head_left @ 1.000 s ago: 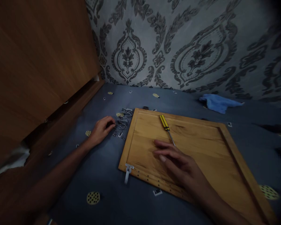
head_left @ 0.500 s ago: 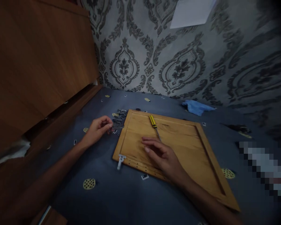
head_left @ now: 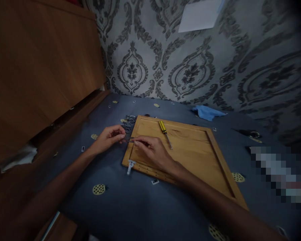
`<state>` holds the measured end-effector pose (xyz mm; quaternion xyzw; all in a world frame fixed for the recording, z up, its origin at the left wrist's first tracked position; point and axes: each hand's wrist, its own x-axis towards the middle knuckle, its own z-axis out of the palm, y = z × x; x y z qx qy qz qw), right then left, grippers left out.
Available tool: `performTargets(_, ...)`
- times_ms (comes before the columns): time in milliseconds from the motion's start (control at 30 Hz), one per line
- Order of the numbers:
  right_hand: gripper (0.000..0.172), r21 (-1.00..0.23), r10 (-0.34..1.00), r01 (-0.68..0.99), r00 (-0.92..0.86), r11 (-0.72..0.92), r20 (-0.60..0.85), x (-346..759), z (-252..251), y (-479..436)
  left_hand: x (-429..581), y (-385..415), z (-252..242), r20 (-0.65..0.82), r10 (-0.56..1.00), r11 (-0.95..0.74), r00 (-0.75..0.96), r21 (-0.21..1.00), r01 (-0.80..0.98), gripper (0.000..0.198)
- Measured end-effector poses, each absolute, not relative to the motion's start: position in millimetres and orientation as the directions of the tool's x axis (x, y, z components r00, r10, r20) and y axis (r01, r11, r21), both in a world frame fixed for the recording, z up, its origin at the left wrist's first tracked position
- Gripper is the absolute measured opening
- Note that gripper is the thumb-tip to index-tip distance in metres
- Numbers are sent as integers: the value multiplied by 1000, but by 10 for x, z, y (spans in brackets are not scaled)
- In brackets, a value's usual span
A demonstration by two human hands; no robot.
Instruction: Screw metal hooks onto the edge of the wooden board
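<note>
My left hand (head_left: pixel 110 138) is closed in a pinch, just off the left edge of a wooden cabinet door (head_left: pixel 190 150) lying flat. My right hand (head_left: pixel 154 150), over the door's left part, pinches toward it, the fingertips of both nearly meeting. A small thin dark piece shows between them, too small to name. On the door lies a screwdriver (head_left: pixel 163 128) with a yellow and black handle. A metal hinge (head_left: pixel 130 165) sits at the door's near left corner, beside a row of small holes. Dark, tangled-looking small items (head_left: pixel 128 124) rest behind my left hand.
The door lies on a dark blue patterned cloth (head_left: pixel 125 207). A wooden cabinet (head_left: pixel 47 67) stands at the left. Near the patterned wall (head_left: pixel 155 53) are a blue cloth (head_left: pixel 207 112) and a dark object (head_left: pixel 248 134). A blurred-out item (head_left: pixel 278 174) lies at the right.
My right hand has moved left across the door to my left hand, and its fingers have closed. My left hand has shifted slightly right. The view has shifted a little.
</note>
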<state>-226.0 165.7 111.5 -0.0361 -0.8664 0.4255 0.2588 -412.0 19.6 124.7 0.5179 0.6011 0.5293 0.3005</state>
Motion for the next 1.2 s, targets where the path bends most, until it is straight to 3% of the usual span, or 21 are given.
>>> performTargets(167, 22, -731, 192, -177, -900, 659, 390, -2508, 1002, 1690, -4412, 67, 1263, 93, 979, -37, -183, 957, 289, 38)
performTargets(333, 14, -612, 100, -207, -898, 763, 429, -2625, 900, 1671, -4673, 21, 1212, -5, 996, 31, -90, 959, 283, 33)
performTargets(600, 21, -418, 36, -204, -866, 885, 500, -2670, 799, 1657, -4768, 8, 1115, -42, 994, 70, -103, 956, 284, 28)
performTargets(733, 23, -400, 20, -210, -866, 892, 500, -2643, 764, 1636, -4748, 14, 1098, -59, 993, 86, -102, 954, 287, 29)
performTargets(867, 22, -500, 80, -201, -871, 842, 484, -2651, 789, 1609, -4738, 25, 1092, -56, 992, 87, -113, 953, 289, 33)
performTargets(967, 20, -644, 202, -168, -864, 747, 461, -2651, 844, 1589, -4707, 35, 1109, -31, 991, 69, -131, 954, 293, 35)
performTargets(1100, 29, -852, 404, -105, -846, 512, 347, -2578, 949, 1563, -4597, 56, 1155, 24, 987, 24, -158, 955, 295, 35)
performTargets(1200, 42, -957, 484, -79, -849, 280, 212, -2458, 1035, 1527, -4466, 80, 1178, 35, 989, 9, -145, 956, 295, 35)
